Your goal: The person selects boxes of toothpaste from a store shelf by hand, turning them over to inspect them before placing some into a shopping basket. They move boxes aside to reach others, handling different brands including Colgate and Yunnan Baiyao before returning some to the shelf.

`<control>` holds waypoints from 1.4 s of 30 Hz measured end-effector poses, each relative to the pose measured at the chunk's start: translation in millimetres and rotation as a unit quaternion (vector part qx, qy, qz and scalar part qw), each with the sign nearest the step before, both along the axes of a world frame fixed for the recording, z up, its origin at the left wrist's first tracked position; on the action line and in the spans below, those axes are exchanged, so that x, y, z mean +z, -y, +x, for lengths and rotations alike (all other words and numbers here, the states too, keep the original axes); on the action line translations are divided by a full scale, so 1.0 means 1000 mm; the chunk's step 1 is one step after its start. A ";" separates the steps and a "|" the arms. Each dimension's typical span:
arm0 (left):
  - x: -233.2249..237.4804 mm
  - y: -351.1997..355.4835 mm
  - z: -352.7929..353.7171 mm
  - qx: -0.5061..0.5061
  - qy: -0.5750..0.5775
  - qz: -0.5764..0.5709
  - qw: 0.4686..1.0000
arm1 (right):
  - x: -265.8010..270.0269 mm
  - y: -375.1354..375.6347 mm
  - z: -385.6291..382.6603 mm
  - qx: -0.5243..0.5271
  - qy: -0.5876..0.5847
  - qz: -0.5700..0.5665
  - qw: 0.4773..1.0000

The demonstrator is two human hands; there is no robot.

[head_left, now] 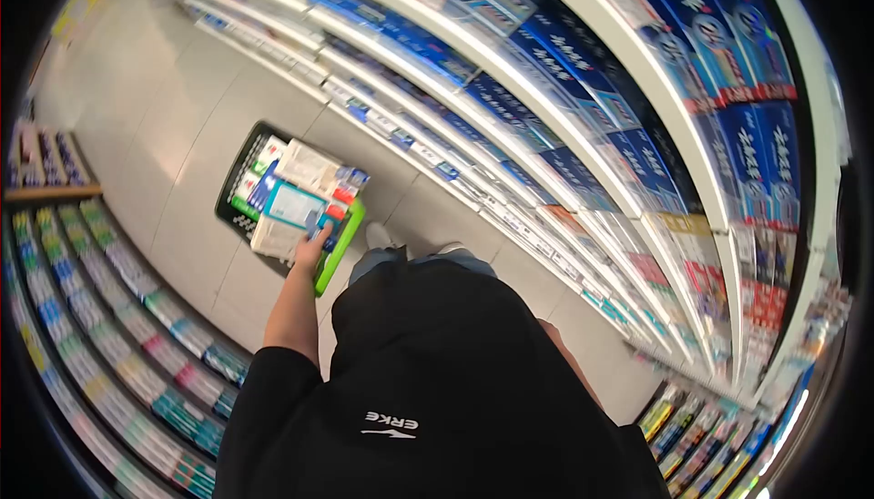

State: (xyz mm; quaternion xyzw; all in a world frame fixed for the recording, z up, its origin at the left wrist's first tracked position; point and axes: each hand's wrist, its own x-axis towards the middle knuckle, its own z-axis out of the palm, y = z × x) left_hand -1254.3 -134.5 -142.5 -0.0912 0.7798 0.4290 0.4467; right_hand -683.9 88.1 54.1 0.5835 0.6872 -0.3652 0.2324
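My left hand (pixel 312 249) reaches down to a shopping basket with a bright green edge (pixel 339 249) and dark mesh sides. Its fingers look closed by a small blue thing (pixel 324 222) near the green edge; blur hides exactly what they grip. Inside the basket lie several packages, among them a teal-framed white box (pixel 296 205), a beige printed pack (pixel 306 168) and a red-and-white pack (pixel 346 191). Of my right arm only the forearm (pixel 571 358) shows beside my black shirt; the right hand is hidden.
Tall lit shelves (pixel 546 126) stocked with blue toothpaste-like boxes (pixel 569 53) line the right side of the aisle. Lower shelves of colourful packs (pixel 127 308) curve along the left. Grey tiled floor (pixel 182 126) runs between them, and my shoes (pixel 379 236) stand near the basket.
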 end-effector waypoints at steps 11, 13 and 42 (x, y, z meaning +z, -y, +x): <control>0.132 0.080 -0.087 -0.028 -0.056 0.002 0.998 | -0.022 -0.002 -0.013 0.035 -0.002 -0.018 0.999; 0.194 0.050 -0.085 -0.068 -0.142 -0.001 0.988 | -0.005 -0.022 -0.039 0.061 -0.021 0.008 0.998; 0.346 -0.156 0.075 -0.064 0.371 0.406 0.833 | 0.137 -0.076 -0.220 -0.433 -0.642 -0.328 0.541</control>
